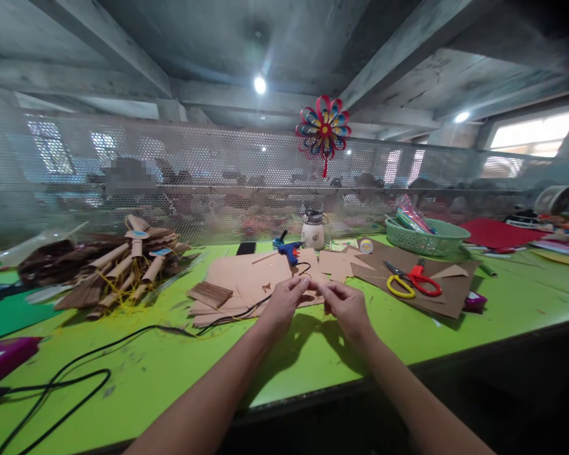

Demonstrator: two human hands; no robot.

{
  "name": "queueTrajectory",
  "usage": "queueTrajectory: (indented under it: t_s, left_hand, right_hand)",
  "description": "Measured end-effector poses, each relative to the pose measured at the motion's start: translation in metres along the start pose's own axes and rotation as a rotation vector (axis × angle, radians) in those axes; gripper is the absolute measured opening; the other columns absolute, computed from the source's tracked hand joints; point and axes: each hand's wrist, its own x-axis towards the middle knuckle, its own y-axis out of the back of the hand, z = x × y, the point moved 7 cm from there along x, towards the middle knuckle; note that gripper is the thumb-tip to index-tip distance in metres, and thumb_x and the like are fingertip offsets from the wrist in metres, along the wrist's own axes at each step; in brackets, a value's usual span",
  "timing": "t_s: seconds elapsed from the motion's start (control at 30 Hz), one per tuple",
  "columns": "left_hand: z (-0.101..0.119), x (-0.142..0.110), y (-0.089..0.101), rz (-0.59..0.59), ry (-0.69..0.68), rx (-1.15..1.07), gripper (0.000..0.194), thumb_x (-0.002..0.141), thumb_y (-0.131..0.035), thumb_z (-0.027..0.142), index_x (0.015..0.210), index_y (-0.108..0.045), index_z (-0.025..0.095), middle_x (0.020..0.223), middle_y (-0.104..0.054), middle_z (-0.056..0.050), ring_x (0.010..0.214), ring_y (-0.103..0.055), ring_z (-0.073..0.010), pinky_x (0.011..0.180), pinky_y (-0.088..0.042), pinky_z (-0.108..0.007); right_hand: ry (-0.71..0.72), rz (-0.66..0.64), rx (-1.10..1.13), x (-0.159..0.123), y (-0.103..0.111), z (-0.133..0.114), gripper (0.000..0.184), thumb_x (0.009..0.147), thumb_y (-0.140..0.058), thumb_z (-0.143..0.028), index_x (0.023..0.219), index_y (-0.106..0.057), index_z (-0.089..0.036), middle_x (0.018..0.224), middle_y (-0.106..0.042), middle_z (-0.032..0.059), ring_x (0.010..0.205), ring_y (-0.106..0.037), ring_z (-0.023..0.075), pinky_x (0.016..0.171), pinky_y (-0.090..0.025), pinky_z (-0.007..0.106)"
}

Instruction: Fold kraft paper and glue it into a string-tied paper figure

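My left hand (287, 300) and my right hand (346, 306) meet fingertip to fingertip above the front of the green table. Both are closed in a pinch; whatever sits between the fingertips is too small to make out. Just beyond them lies a stack of tan paper sheets (241, 268), with a pleated brown paper piece (210, 294) on its left end. A blue glue gun (291, 251) rests at the back of the stack, its black cord running left beneath my left wrist. Right of my right hand, scissors with red and yellow handles (415, 281) lie on dark brown paper (450, 303).
Rolled brown paper pieces with yellow string (133, 265) are heaped at left. A bottle (313, 230), a green basket (427, 239) and a black phone-like slab (246, 248) stand along the back. The black cord (142, 330) crosses the left side. A colourful pinwheel ornament (325, 129) hangs on the mesh partition.
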Motion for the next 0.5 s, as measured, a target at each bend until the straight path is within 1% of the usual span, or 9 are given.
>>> queueTrajectory:
  t_s: [0.07, 0.1, 0.17, 0.27, 0.37, 0.5]
  left_hand:
    - [0.000, 0.000, 0.001, 0.004, 0.010, 0.070, 0.030, 0.080, -0.056, 0.040, 0.081, -0.064, 0.011, 0.093, -0.065, -0.011, 0.087, -0.057, -0.0170, 0.074, -0.045, -0.028]
    - [0.000, -0.001, -0.001, -0.017, 0.023, 0.090, 0.031, 0.081, -0.055, 0.041, 0.080, -0.063, 0.011, 0.092, -0.065, -0.011, 0.084, -0.058, -0.0164, 0.072, -0.044, -0.027]
    - [-0.002, -0.003, -0.008, -0.085, 0.056, 0.096, 0.033, 0.082, -0.052, 0.042, 0.078, -0.061, 0.011, 0.084, -0.066, -0.011, 0.075, -0.058, -0.0149, 0.065, -0.043, -0.025]
    - [-0.005, -0.006, -0.016, -0.149, 0.096, 0.092, 0.032, 0.083, -0.050, 0.042, 0.077, -0.057, 0.011, 0.070, -0.065, -0.009, 0.063, -0.057, -0.0133, 0.057, -0.040, -0.024]
    - [-0.006, -0.006, -0.018, -0.159, 0.097, 0.107, 0.030, 0.083, -0.051, 0.040, 0.075, -0.056, 0.011, 0.063, -0.062, -0.007, 0.058, -0.056, -0.0127, 0.054, -0.038, -0.023]
    - [-0.007, -0.007, -0.020, -0.164, 0.088, 0.139, 0.028, 0.083, -0.051, 0.038, 0.075, -0.056, 0.011, 0.062, -0.060, -0.005, 0.057, -0.055, -0.0124, 0.053, -0.038, -0.023]
  right_hand:
    - [0.114, 0.120, -0.081, 0.004, 0.013, -0.012, 0.018, 0.078, -0.060, -0.034, 0.070, -0.064, -0.018, 0.060, -0.054, 0.0003, 0.050, -0.046, 0.0120, 0.049, -0.037, 0.026]
    - [0.151, 0.129, -0.105, 0.007, 0.016, -0.018, 0.018, 0.078, -0.059, -0.033, 0.071, -0.064, -0.018, 0.066, -0.056, 0.0017, 0.055, -0.048, 0.0128, 0.053, -0.039, 0.026]
    - [0.171, 0.051, -0.127, 0.015, 0.013, -0.025, 0.018, 0.079, -0.057, -0.033, 0.074, -0.066, -0.018, 0.078, -0.059, 0.0040, 0.065, -0.051, 0.0143, 0.059, -0.041, 0.027]
    - [0.111, -0.099, -0.117, 0.024, 0.001, -0.029, 0.019, 0.078, -0.058, -0.034, 0.075, -0.066, -0.017, 0.079, -0.060, 0.0039, 0.071, -0.052, 0.0155, 0.064, -0.042, 0.027]
    - [0.033, -0.135, -0.072, 0.026, -0.007, -0.024, 0.018, 0.074, -0.062, -0.033, 0.069, -0.064, -0.017, 0.070, -0.058, 0.0020, 0.066, -0.053, 0.0147, 0.062, -0.042, 0.027]
    - [-0.034, -0.152, 0.007, 0.022, -0.012, -0.011, 0.017, 0.072, -0.064, -0.032, 0.066, -0.060, -0.017, 0.063, -0.054, -0.0002, 0.052, -0.049, 0.0116, 0.052, -0.041, 0.026]
